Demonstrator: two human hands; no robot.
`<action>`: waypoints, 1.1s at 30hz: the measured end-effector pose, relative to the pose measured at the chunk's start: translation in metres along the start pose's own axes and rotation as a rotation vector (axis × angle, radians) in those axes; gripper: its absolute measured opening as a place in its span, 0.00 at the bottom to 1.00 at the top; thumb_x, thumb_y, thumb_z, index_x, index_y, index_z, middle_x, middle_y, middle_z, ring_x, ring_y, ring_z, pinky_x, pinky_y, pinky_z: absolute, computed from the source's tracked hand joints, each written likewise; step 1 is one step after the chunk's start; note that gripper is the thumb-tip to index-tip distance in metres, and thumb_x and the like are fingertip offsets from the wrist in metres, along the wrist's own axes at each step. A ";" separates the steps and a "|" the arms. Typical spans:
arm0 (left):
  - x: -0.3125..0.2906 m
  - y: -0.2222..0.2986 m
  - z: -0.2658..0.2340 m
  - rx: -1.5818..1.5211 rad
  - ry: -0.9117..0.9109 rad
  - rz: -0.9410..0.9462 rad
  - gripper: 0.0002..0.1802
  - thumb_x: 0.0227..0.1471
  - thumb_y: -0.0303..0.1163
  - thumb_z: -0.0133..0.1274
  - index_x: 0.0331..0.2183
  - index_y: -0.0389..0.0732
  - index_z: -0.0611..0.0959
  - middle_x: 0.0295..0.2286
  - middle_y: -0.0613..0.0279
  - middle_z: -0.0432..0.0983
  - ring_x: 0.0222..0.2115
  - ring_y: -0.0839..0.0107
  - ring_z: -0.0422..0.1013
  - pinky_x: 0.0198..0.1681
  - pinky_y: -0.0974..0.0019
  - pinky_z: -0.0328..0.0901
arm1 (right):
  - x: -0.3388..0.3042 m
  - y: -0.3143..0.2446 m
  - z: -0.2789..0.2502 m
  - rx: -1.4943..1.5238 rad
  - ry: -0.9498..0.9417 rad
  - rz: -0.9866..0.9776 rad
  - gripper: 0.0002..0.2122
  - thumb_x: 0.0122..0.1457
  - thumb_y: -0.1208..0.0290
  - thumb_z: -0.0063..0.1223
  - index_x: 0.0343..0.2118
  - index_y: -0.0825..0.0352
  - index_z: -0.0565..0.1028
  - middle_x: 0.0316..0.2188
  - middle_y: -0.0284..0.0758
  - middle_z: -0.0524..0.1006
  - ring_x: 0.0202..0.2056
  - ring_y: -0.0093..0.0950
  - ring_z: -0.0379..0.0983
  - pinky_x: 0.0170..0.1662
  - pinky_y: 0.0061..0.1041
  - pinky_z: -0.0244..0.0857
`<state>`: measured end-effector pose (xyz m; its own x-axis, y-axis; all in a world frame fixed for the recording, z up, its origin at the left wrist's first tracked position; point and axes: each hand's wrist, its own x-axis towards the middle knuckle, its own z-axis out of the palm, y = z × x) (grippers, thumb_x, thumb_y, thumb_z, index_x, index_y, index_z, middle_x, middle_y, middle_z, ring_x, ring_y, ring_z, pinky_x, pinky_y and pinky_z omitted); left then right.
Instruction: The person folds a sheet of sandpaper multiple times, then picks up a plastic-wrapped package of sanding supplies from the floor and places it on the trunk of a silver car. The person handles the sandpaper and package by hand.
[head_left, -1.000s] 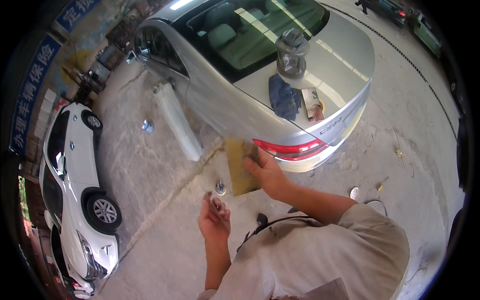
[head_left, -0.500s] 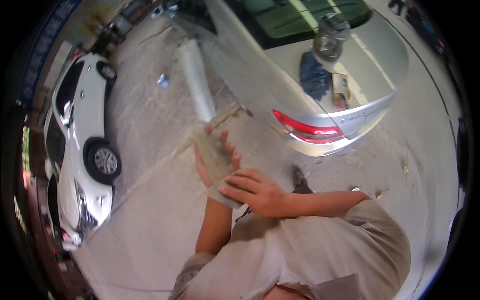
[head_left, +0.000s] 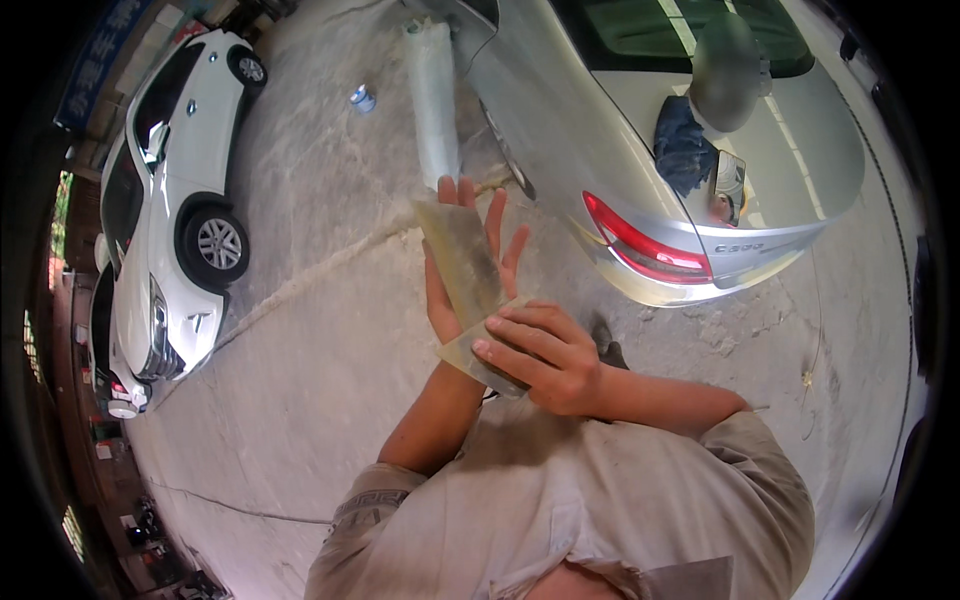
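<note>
A yellowish-grey abrasive sheet point(head_left: 458, 255) lies lengthwise across the palm of my left hand point(head_left: 480, 235), which is held up flat with its fingers spread behind the sheet. My right hand point(head_left: 545, 358) comes in from the right and its fingers press on the sheet's lower end point(head_left: 470, 352), which is bent over into a fold. Both hands are in front of my chest, above the concrete floor.
A silver car point(head_left: 640, 190) stands ahead to the right, with a blue cloth point(head_left: 683, 140), a flat rectangular object point(head_left: 728, 180) and a blurred grey object point(head_left: 725, 70) on its boot lid. A white roll point(head_left: 432, 95) leans by its side. A small can point(head_left: 362, 97) and a white car point(head_left: 170, 190) are on the left.
One second ago only my right hand held the sheet, with my left hand apart below it. Now the sheet rests on my raised left palm and my right hand folds its lower end.
</note>
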<state>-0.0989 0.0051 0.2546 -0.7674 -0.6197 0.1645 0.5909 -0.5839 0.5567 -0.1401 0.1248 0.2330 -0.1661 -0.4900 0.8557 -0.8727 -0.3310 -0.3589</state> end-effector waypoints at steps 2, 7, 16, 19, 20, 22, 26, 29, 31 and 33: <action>-0.002 0.003 0.003 0.016 -0.035 0.019 0.34 0.67 0.52 0.33 0.69 0.53 0.50 0.69 0.67 0.43 0.68 0.62 0.42 0.69 0.48 0.38 | 0.001 0.000 -0.001 0.004 -0.002 -0.018 0.17 0.45 0.74 0.58 0.41 0.67 0.81 0.39 0.41 0.79 0.40 0.36 0.76 0.43 0.34 0.71; -0.006 0.008 0.016 0.087 -0.053 0.074 0.38 0.65 0.55 0.36 0.69 0.55 0.47 0.69 0.64 0.41 0.69 0.59 0.40 0.69 0.46 0.35 | 0.006 -0.002 0.000 0.036 0.047 -0.051 0.16 0.44 0.74 0.59 0.39 0.67 0.82 0.38 0.41 0.80 0.39 0.36 0.77 0.42 0.34 0.72; -0.003 0.016 0.020 0.151 -0.140 0.123 0.42 0.62 0.57 0.43 0.69 0.53 0.48 0.69 0.61 0.40 0.69 0.59 0.37 0.70 0.47 0.36 | 0.014 -0.001 0.003 0.043 0.123 -0.083 0.15 0.42 0.73 0.60 0.37 0.67 0.83 0.36 0.41 0.81 0.37 0.36 0.78 0.40 0.34 0.72; -0.004 0.016 0.023 0.199 -0.126 0.132 0.43 0.61 0.58 0.45 0.68 0.53 0.50 0.69 0.60 0.40 0.69 0.59 0.38 0.70 0.47 0.36 | 0.017 -0.002 0.002 0.051 0.130 -0.075 0.15 0.43 0.73 0.60 0.37 0.66 0.83 0.36 0.40 0.81 0.37 0.35 0.78 0.40 0.34 0.73; -0.005 0.017 0.023 0.211 -0.129 0.136 0.43 0.61 0.58 0.45 0.68 0.53 0.50 0.69 0.60 0.40 0.69 0.59 0.38 0.70 0.48 0.36 | 0.018 -0.002 0.002 0.053 0.132 -0.076 0.15 0.43 0.73 0.60 0.37 0.66 0.83 0.36 0.40 0.81 0.37 0.35 0.78 0.40 0.34 0.73; -0.006 0.017 0.021 0.237 -0.134 0.145 0.43 0.60 0.59 0.46 0.68 0.52 0.51 0.69 0.60 0.40 0.69 0.59 0.37 0.70 0.49 0.36 | 0.020 -0.002 0.003 0.057 0.137 -0.077 0.15 0.43 0.73 0.59 0.37 0.66 0.83 0.36 0.40 0.81 0.37 0.35 0.78 0.40 0.34 0.73; -0.007 0.019 0.017 0.251 -0.175 0.130 0.42 0.61 0.58 0.45 0.68 0.52 0.52 0.69 0.60 0.40 0.69 0.60 0.37 0.71 0.50 0.35 | 0.021 -0.002 0.004 0.054 0.152 -0.080 0.15 0.43 0.73 0.59 0.37 0.66 0.83 0.36 0.40 0.81 0.37 0.35 0.78 0.41 0.34 0.73; -0.006 0.020 0.016 0.207 -0.187 0.110 0.39 0.62 0.56 0.44 0.67 0.52 0.54 0.68 0.59 0.42 0.69 0.61 0.37 0.71 0.50 0.34 | 0.023 -0.002 0.002 0.040 0.145 -0.087 0.15 0.43 0.73 0.59 0.37 0.66 0.83 0.36 0.40 0.81 0.37 0.35 0.78 0.41 0.33 0.73; -0.006 0.020 0.019 0.169 -0.171 0.079 0.37 0.64 0.54 0.42 0.67 0.51 0.56 0.68 0.59 0.43 0.69 0.62 0.38 0.71 0.49 0.34 | 0.023 -0.001 0.001 0.043 0.155 -0.086 0.15 0.43 0.73 0.59 0.37 0.66 0.82 0.36 0.40 0.81 0.37 0.35 0.78 0.41 0.33 0.73; -0.008 0.022 0.020 0.119 -0.106 0.061 0.34 0.65 0.53 0.40 0.66 0.51 0.58 0.68 0.59 0.45 0.69 0.63 0.39 0.71 0.48 0.34 | 0.025 -0.002 0.001 0.049 0.181 -0.080 0.15 0.43 0.73 0.59 0.38 0.67 0.82 0.37 0.41 0.80 0.37 0.35 0.78 0.42 0.34 0.73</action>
<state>-0.0849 0.0080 0.2813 -0.7564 -0.5899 0.2825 0.6085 -0.4763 0.6348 -0.1425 0.1128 0.2543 -0.1808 -0.3089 0.9337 -0.8636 -0.4044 -0.3010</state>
